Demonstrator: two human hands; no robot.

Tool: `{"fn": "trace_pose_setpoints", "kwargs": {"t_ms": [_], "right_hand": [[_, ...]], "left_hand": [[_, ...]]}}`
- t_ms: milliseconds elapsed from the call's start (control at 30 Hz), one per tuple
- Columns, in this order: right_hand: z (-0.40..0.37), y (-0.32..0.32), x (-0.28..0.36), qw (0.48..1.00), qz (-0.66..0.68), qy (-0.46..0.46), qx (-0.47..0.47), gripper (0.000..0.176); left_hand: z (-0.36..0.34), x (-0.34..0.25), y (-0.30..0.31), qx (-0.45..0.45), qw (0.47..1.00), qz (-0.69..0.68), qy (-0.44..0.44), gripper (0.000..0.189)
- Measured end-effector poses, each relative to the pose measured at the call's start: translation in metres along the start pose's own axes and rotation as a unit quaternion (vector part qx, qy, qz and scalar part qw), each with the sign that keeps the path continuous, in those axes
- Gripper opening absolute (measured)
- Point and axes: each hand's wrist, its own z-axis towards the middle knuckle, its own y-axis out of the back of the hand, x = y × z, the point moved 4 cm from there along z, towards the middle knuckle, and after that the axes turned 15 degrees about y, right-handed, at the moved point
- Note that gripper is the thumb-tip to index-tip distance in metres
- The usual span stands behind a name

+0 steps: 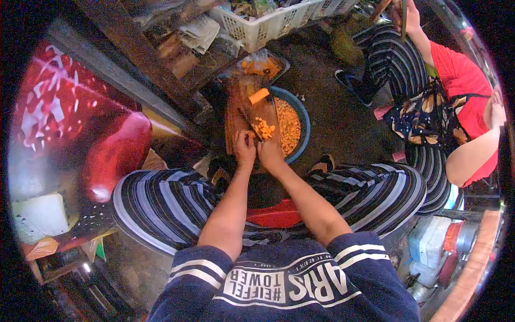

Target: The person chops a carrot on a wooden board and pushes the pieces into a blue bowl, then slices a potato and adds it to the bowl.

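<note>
Near the centre of the frame, the person's two hands meet at the near end of a long brown wooden chopping board (236, 115) that lies on the dark floor (343, 118) between striped-trousered knees. The right hand (271, 152) has its grip clenched, seemingly on the handle of a dark-bladed kitchen knife (249, 121) whose blade slants up and left across the board. The left hand (245, 147) sits just beside it with fingers curled down onto the board; I cannot tell whether its grip holds anything.

A small heap of diced orange vegetable cubes (265, 129) lies on the board just above the hands, touching the blade. Further up the board rests an uncut orange vegetable chunk (258, 95).

To the right of the board, touching its edge, stands a round blue plastic bowl (304, 115) filled with more orange cubes. Above the board lies a shallow metal tray (283, 61) with orange pieces. A white plastic lattice basket (268, 26) stands at the top of the frame. At the upper right a second person in a red top (461, 75) sits, well apart from the board.
</note>
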Motion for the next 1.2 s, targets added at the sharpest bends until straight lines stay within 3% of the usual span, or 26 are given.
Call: {"fn": "trace_pose_setpoints", "kwargs": {"t_ms": [67,100,167,200,300,367,500,567,667,933,1000,1133,1167,1200], "right_hand": [[0.024,-0.004,-0.002,0.982,-0.034,0.175,-0.063,0.034],[0.084,0.011,0.043,0.967,-0.012,0.22,-0.129,0.034],[0.071,0.027,0.043,0.984,0.062,0.11,-0.124,0.033],[0.059,0.034,0.045,0.986,0.06,0.104,-0.12,0.033],[0.037,0.046,0.059,0.977,0.021,0.173,-0.124,0.034],[0.029,0.04,0.057,0.99,0.0,0.109,-0.085,0.037],[0.033,0.019,0.042,0.995,-0.026,0.086,-0.038,0.039],[0.026,0.037,0.055,0.992,-0.012,0.122,-0.012,0.036],[0.022,0.034,0.037,0.992,0.046,0.089,-0.076,0.039],[-0.004,0.013,0.029,0.997,-0.016,0.074,-0.012,0.037],[-0.001,0.009,0.021,0.995,-0.019,0.099,-0.007,0.036],[-0.002,0.022,0.012,0.986,0.044,0.136,-0.087,0.031],[-0.007,0.032,0.011,0.984,0.052,0.133,-0.107,0.029],[-0.01,0.037,0.013,0.995,0.042,0.091,-0.019,0.028]], "left_hand": [[0.012,0.0,-0.005,0.031,0.999,-0.008,0.025,0.015],[0.081,-0.016,0.013,-0.011,0.999,0.003,-0.048,0.015],[0.08,-0.007,0.01,-0.048,0.991,-0.124,-0.027,0.011],[0.074,-0.006,0.007,-0.043,0.991,-0.124,-0.021,0.011],[0.072,-0.011,0.011,-0.075,0.985,-0.146,-0.06,0.007],[0.069,-0.004,0.009,-0.075,0.994,-0.035,-0.075,0.007],[0.054,-0.019,0.015,-0.063,0.994,-0.059,-0.074,0.009],[0.049,-0.023,0.018,-0.004,0.998,-0.057,-0.006,0.01],[0.04,-0.014,0.012,-0.023,0.995,-0.099,-0.006,0.011],[0.022,0.007,-0.002,-0.034,0.996,-0.08,-0.012,0.014],[0.019,0.009,-0.006,0.012,0.99,-0.126,0.066,0.012],[0.009,0.014,-0.003,0.024,0.99,-0.132,0.041,0.011],[0.015,0.024,-0.006,-0.008,0.994,-0.111,0.013,0.011],[0.022,0.029,-0.01,-0.04,0.995,-0.089,-0.018,0.011]]}}
